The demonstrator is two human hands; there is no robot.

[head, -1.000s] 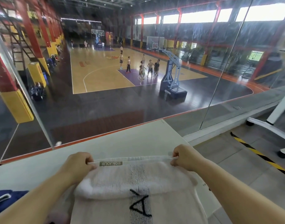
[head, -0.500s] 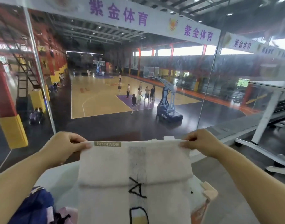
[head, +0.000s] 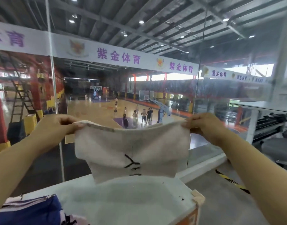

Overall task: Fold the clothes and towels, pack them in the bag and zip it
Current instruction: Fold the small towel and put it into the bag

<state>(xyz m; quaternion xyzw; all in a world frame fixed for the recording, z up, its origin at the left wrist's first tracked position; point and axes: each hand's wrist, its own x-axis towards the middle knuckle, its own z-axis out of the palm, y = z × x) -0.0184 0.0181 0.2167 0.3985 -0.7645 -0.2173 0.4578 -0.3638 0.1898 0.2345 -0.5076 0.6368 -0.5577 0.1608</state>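
Note:
A white towel [head: 131, 146] with black lettering hangs in the air in front of me, held by its two top corners. My left hand [head: 58, 125] pinches the left corner and my right hand [head: 202, 125] pinches the right corner. The top edge sags a little between them. The towel's lower end hangs just above the white table [head: 139, 200]. No bag is in view.
A pile of blue and white clothes [head: 30, 211] lies at the table's near left. A glass wall [head: 107, 95] stands right behind the table, overlooking a basketball court with people. Grey floor with a yellow-black stripe [head: 232, 182] is to the right.
Both hands have lifted the towel from the table up to chest height, and my view has tilted upward. The towel now hangs free.

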